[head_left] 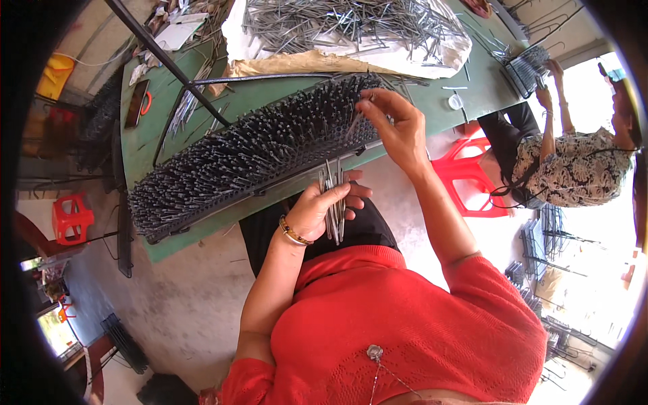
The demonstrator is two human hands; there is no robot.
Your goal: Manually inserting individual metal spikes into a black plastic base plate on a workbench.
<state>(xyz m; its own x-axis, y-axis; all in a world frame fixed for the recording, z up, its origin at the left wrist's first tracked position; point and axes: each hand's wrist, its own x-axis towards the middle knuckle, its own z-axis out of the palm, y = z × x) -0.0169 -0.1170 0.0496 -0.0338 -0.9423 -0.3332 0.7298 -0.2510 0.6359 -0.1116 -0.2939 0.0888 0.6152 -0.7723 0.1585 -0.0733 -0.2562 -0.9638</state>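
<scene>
A loose bundle of thin metal rods (335, 219) is gripped in my left hand (309, 214), held close to my body just below the table edge. My thumb lies across the rods, which point up and down. To the upper right, my right hand (403, 138) is pinched at the right end of a long black rack (236, 162). Below its fingertips shows a thin, blurred streak that looks like one metal rod. The rack is densely filled with upright dark rods and lies slantwise along the table's near edge.
Across the green table (472, 101), a white sheet (432, 57) carries a big heap of loose rods. A phone (137, 101), orange-handled scissors (146, 102) and a slanting black bar (169, 64) are at left. Another person (567, 162) works at right by a red stool (466, 177).
</scene>
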